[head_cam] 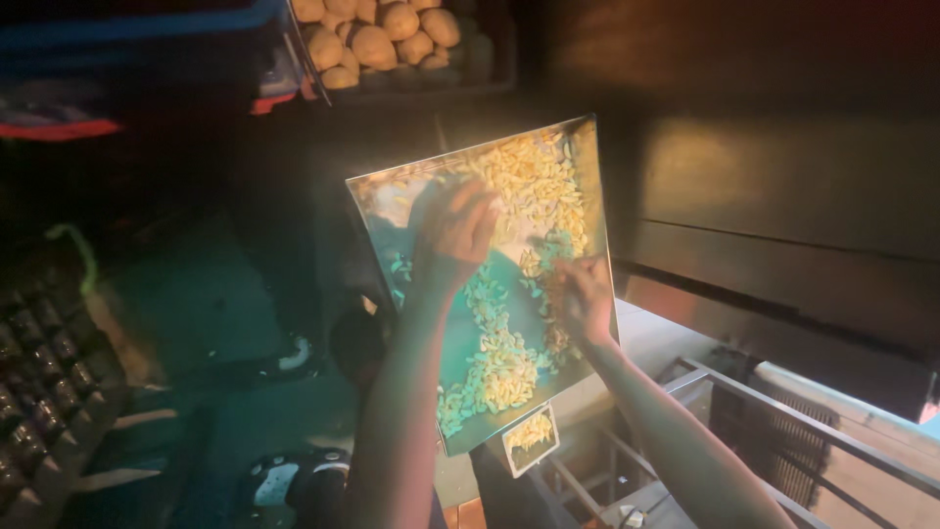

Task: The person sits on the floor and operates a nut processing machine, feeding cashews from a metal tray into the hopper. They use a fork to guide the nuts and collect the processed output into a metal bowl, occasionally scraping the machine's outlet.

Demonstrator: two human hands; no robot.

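Because the steel tray (587,176) sits tilted with its low corner over a small container (531,436), the pale cut pieces (529,186) could slide past it onto the floor. Spread open, the left hand (453,230) rests on the pile; the right hand (583,294), fingers loosely curled, rakes pieces downhill. Dim light may hide strays near the rim.
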